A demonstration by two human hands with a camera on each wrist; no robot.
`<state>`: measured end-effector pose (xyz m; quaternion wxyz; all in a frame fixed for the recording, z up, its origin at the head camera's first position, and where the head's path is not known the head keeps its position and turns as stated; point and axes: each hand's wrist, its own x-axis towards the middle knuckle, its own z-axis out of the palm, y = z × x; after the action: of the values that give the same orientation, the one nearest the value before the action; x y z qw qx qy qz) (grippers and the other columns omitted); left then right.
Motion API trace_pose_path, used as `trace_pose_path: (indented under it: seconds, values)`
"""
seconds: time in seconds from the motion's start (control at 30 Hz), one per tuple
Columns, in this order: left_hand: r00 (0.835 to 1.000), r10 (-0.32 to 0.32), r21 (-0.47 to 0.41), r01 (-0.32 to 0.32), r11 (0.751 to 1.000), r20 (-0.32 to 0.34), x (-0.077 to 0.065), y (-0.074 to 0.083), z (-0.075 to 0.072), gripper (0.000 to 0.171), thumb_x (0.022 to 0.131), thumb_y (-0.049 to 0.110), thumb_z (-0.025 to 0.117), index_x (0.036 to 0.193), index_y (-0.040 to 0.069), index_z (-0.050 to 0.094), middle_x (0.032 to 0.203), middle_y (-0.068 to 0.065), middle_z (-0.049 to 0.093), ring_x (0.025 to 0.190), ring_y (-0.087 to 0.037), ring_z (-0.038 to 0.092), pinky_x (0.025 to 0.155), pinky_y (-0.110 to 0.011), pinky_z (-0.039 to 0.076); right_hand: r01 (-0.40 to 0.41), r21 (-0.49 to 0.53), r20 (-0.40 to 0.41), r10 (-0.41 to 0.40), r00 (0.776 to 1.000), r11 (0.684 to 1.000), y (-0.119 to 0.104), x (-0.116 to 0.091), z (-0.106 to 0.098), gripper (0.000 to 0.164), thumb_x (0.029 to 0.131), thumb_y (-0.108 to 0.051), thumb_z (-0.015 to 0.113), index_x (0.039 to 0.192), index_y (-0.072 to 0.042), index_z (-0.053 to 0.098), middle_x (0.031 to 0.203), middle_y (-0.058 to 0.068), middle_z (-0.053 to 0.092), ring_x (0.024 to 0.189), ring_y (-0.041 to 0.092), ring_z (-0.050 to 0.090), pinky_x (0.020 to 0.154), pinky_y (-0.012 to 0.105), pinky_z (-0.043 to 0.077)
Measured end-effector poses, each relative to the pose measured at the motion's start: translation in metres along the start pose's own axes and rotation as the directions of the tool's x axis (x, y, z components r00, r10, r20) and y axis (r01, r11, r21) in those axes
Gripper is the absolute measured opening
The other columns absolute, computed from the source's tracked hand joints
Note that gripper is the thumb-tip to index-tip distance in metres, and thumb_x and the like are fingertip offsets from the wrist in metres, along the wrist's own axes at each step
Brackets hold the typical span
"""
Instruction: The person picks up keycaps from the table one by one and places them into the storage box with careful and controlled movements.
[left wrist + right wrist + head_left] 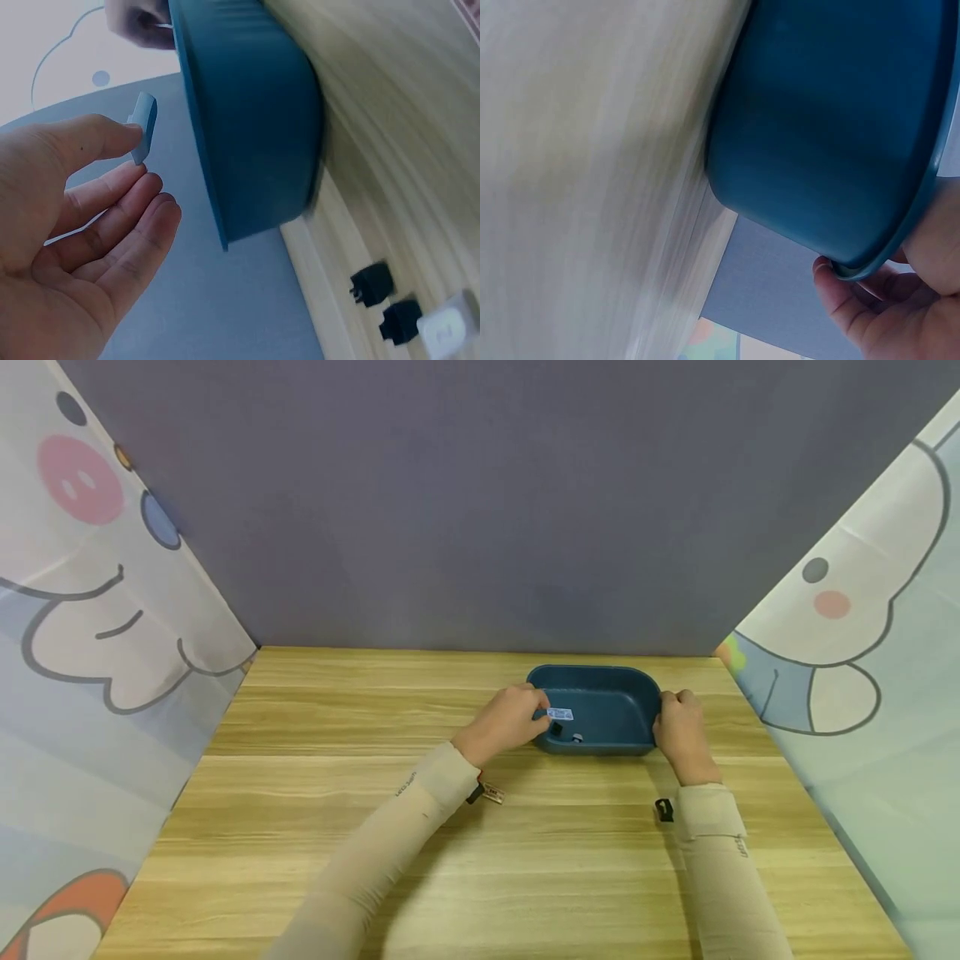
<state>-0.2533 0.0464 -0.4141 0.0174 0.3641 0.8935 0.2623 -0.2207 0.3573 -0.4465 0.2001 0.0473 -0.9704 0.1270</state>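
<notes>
A dark teal plastic basin (600, 710) stands on the wooden table. At its left end my left hand (506, 720) is over the rim, pinching a small flat pale piece with printing (560, 714) between thumb and fingertips. The left wrist view shows this pale blue-white piece (144, 124) edge-on, apart from the basin wall. My right hand (681, 735) grips the basin's right rim, with fingers (840, 300) curled at the edge in the right wrist view. Inside the basin lie a small black piece (556, 728) and a small greyish-white piece (577, 738).
Near my left wrist lie a black piece (475, 793) and a tan printed piece (492, 792), partly hidden by the sleeve. Another black piece (664, 810) lies beside my right sleeve. A grey partition (480, 510) rises behind the table (337, 710).
</notes>
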Motion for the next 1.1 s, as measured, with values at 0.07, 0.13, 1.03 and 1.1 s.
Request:
trace_pose_path:
  seconds: [0.07, 0.13, 1.03, 1.1]
  values:
    - [1.0, 0.008, 0.007, -0.008, 1.0, -0.006, 0.001, 0.001, 0.002, 0.023, 0.099, 0.021, 0.064, 0.116, 0.006, 0.072, 0.111, -0.006, 0.067, 0.082, -0.01, 0.061, 0.071, -0.02, 0.05, 0.005, 0.001, -0.011, -0.005, 1.0, 1.0, 0.0, 0.0, 0.0, 0.025, 0.082, 0.018, 0.054, 0.105, 0.027, 0.056, 0.093, 0.04, 0.049, 0.086, 0.056, 0.051, 0.075, 0.062, 0.047]
    - [1.0, 0.012, 0.01, -0.012, 1.0, -0.012, 0.001, 0.002, 0.003, 0.023, 0.099, 0.02, 0.064, 0.115, 0.006, 0.072, 0.11, -0.005, 0.067, 0.083, -0.011, 0.061, 0.071, -0.019, 0.05, 0.014, -0.001, -0.026, -0.014, 1.0, 1.0, -0.001, 0.001, 0.001, 0.024, 0.081, 0.018, 0.054, 0.103, 0.027, 0.057, 0.091, 0.039, 0.049, 0.084, 0.055, 0.051, 0.074, 0.061, 0.047]
    - [0.997, -0.052, 0.04, 0.054, 0.998, -0.064, -0.034, -0.035, -0.017, 0.023, 0.095, 0.017, 0.072, 0.112, 0.002, 0.074, 0.107, -0.012, 0.07, 0.098, -0.023, 0.066, 0.084, -0.034, 0.054, 0.018, 0.003, -0.022, -0.017, 1.0, 1.0, 0.001, -0.001, 0.003, 0.026, 0.081, 0.018, 0.053, 0.105, 0.028, 0.055, 0.093, 0.042, 0.049, 0.086, 0.057, 0.051, 0.075, 0.063, 0.046]
    - [0.995, -0.069, 0.035, 0.072, 0.997, -0.068, -0.04, -0.04, -0.02, 0.022, 0.095, 0.017, 0.072, 0.111, 0.002, 0.074, 0.106, -0.011, 0.07, 0.099, -0.022, 0.066, 0.085, -0.033, 0.054, 0.014, 0.002, -0.015, -0.014, 1.0, 1.0, 0.0, -0.001, 0.004, 0.027, 0.081, 0.017, 0.053, 0.106, 0.028, 0.055, 0.094, 0.042, 0.049, 0.086, 0.057, 0.05, 0.075, 0.063, 0.046]
